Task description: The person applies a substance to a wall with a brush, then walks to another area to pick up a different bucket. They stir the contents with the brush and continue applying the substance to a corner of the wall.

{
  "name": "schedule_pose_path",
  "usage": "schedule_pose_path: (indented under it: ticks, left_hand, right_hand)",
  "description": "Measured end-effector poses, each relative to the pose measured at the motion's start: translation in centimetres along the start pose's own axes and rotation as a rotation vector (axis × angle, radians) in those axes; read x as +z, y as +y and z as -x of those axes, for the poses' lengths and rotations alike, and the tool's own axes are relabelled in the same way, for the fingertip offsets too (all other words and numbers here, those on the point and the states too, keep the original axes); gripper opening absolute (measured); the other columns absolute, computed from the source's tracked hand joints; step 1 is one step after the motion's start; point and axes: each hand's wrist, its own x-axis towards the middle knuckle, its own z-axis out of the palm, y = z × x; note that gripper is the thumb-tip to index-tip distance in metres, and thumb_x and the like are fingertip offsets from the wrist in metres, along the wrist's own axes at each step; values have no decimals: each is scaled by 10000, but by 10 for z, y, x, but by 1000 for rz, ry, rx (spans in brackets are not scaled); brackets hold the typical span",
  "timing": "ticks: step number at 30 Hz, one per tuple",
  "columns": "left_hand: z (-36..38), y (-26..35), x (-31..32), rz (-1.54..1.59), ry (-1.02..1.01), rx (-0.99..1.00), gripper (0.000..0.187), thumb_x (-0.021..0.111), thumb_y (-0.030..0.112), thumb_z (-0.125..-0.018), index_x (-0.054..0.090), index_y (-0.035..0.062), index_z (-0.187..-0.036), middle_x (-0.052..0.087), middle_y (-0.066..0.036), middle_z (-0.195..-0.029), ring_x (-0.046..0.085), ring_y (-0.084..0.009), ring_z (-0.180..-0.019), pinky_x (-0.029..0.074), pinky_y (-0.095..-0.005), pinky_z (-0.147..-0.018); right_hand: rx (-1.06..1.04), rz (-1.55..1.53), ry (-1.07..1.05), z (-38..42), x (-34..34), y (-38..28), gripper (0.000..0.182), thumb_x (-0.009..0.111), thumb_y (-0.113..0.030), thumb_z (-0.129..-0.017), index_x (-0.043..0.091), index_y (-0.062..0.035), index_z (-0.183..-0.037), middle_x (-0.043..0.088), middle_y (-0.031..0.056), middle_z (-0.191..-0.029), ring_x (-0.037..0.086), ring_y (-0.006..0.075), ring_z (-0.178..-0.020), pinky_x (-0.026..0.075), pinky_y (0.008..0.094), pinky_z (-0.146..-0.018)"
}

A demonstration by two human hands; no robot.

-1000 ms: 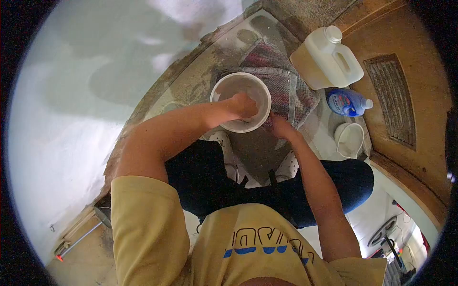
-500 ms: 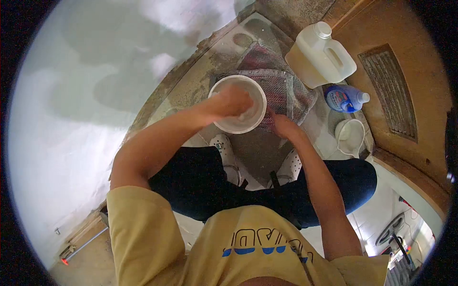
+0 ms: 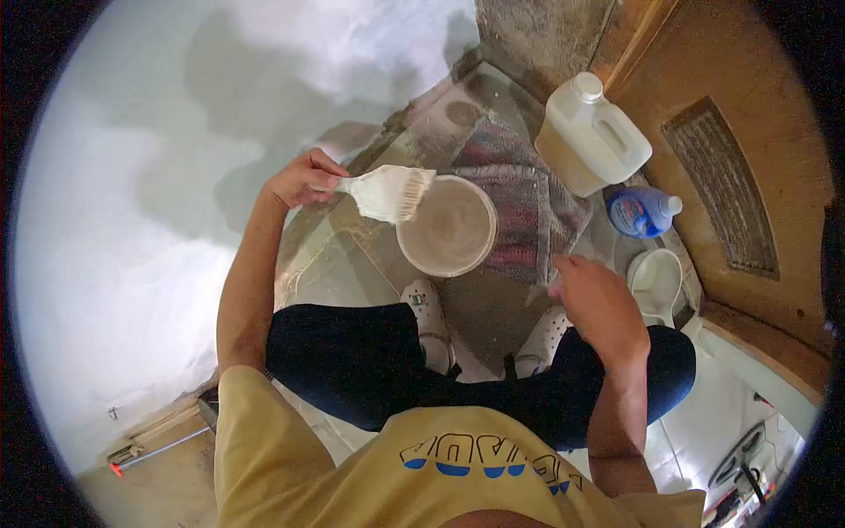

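Note:
My left hand (image 3: 304, 179) is closed around the thin handle of a wide white paintbrush (image 3: 385, 194), held out to the left. Its bristle end points right and overlaps the bucket's upper-left rim in view. Below and beside it stands a round white bucket (image 3: 444, 264) with a pale, cloudy inside. Apart from the bucket, my right hand (image 3: 606, 308) hovers over my right shoe and knee. Its fingers are pinched together; what they hold, if anything, I cannot make out.
A reddish mesh sack (image 3: 506, 198) lies flat behind the bucket. To the right stand a large plastic jug (image 3: 581, 163), a blue bottle (image 3: 641, 213) and a white dipper (image 3: 656, 277), close to a wooden door (image 3: 731, 88). A pale wall (image 3: 132, 220) rises on the left.
My left hand has come out of the bucket and moved left, and the paintbrush now shows in it. My right hand has moved right and down, away from the bucket's side.

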Motion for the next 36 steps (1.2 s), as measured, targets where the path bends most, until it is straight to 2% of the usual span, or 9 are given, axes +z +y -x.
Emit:
schedule_pose_path:
  ticks: [3, 8, 14, 17, 22, 27, 30, 32, 36]
  left_hand:
    - [-6, -17, -5, 421, -193, 174, 330, 753, 125, -689, 660, -63, -944, 643, -100, -737, 481, -120, -497, 365, -247, -444]
    - [-31, 6, 26, 185, -255, 447, 409, 742, 184, -743, 598, -55, -1042, 621, -90, -791, 477, -102, -564, 371, -238, -516]
    - [-41, 70, 109, 206, -297, 278, 385, 620, 160, -882, 468, 3, -1199, 408, 18, -634, 372, -74, -536, 295, -230, -498]
    - [-55, 88, 127, 131, -258, 299, 403, 592, 140, -889, 410, 11, -1224, 398, 33, -608, 348, -59, -514, 272, -223, -465]
    - [-62, 146, 159, -297, 308, 653, 173, 509, 190, -953, 525, 20, -972, 426, 35, -609, 341, -47, -514, 274, -212, -462]
    - [-73, 210, 146, -292, 463, 966, 248, 501, 212, -948, 594, 19, -824, 476, 26, -601, 404, -43, -522, 320, -218, -485]
    - [-70, 262, 146, -554, 876, 1066, 254, 546, 205, -891, 621, -17, -793, 576, -55, -633, 525, -137, -540, 402, -277, -530]
    - [-70, 295, 143, -771, 1146, 1176, 231, 542, 156, -828, 608, -32, -712, 632, -206, -703, 613, -367, -633, 453, -441, -602]
    - [-75, 349, 137, -975, 1338, 1083, 289, 563, 219, -810, 652, -56, -818, 634, -273, -815, 624, -423, -792, 488, -459, -747]
  right_hand:
    - [-23, 17, 30, 9, -18, -8, 227, 626, -181, -804, 567, 3, -923, 617, 170, -863, 616, 332, -819, 508, 433, -682]
    - [-10, -111, -36, 6, -16, -13, 357, 627, -171, -794, 551, -12, -1105, 609, 173, -984, 578, 359, -940, 470, 438, -793]
    - [-91, -61, 66, -6, -6, -8, 214, 644, -174, -783, 585, -7, -903, 606, 178, -849, 609, 358, -843, 505, 442, -714]
    - [-91, -29, 77, -12, 0, -2, 375, 659, -224, -768, 590, -14, -1072, 622, 172, -930, 587, 355, -929, 475, 441, -774]
    - [-91, -67, 1, -26, -18, -15, 379, 664, -227, -769, 593, -34, -1087, 626, 180, -962, 590, 359, -930, 475, 448, -771]
    - [-88, -92, -92, -52, -17, -21, 329, 654, -225, -782, 611, -74, -1071, 639, 183, -943, 604, 366, -912, 480, 459, -758]
    - [-97, -238, -222, -75, -7, -17, 301, 649, -219, -781, 620, -81, -1046, 649, 186, -876, 617, 375, -884, 486, 470, -754]
    - [-82, -72, -212, -90, 22, -8, 290, 640, -216, -781, 625, -65, -1028, 651, 192, -836, 622, 377, -867, 487, 475, -756]
    - [-199, -25, -103, -108, 58, 7, 282, 633, -223, -791, 628, -59, -1019, 650, 195, -887, 616, 372, -893, 485, 478, -762]
